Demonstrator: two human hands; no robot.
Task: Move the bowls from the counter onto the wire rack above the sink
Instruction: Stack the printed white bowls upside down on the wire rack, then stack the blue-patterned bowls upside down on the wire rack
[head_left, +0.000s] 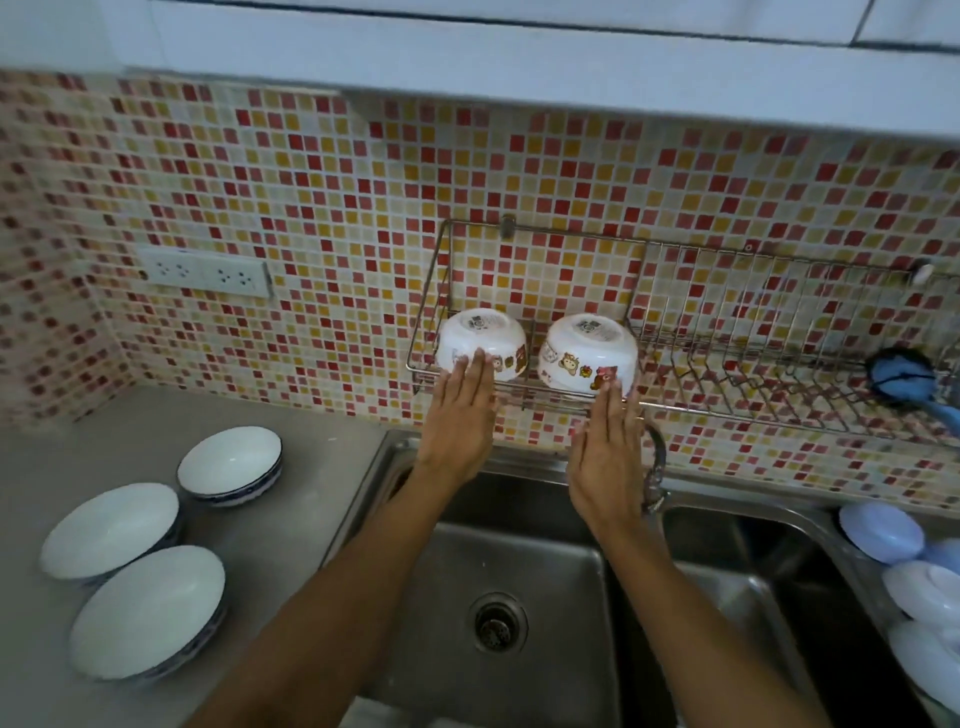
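1. Head view, reckoned from the sink (519, 571): three white bowls (111, 527) left of it on the counter (291, 499), mouths up, not yet moved.
2. Above the sink, on the rack (675, 364): left bowl (480, 338) and right bowl (587, 348) upside down, probably to drain through the wires.
3. Left hand (462, 410) flat, fingers straight and spread off any grasp, tips touching the left bowl's near wall; looks like steadying or nudging it back from the front rail.
4. Right hand (608, 452) likewise flat and unclasped, tips at the right bowl's lower edge.
5. Right of the sink: pale lids or plates (883, 530), cut off by the frame edge; kind unclear.
6. Blue thing (901, 376) at the rack's far right, blurred, perhaps a brush.
7. Tap mostly hidden behind the right hand; base labels too small to read.
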